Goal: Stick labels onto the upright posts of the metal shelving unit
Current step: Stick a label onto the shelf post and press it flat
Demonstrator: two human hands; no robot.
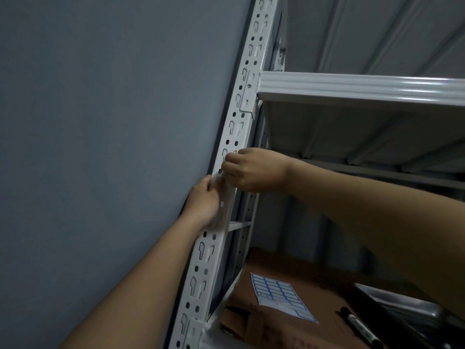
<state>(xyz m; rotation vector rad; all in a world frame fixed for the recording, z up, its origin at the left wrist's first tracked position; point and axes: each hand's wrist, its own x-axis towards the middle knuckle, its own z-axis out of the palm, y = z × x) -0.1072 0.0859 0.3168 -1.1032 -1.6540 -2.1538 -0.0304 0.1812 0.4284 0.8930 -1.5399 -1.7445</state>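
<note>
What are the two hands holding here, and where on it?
Both hands are at the upright post, fingers on its front face; a label between them cannot be made out.

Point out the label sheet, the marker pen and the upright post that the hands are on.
label sheet [280,295]: head view, middle of the printed grid.
marker pen [358,326]: head view, its white barrel.
upright post [247,94]: head view, perforated front face above the hands.

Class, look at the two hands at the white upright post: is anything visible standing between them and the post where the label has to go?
Nothing visible does. The left hand and the right hand are both already at the upright post, fingers on its perforated face. The label itself is too small to make out.
</note>
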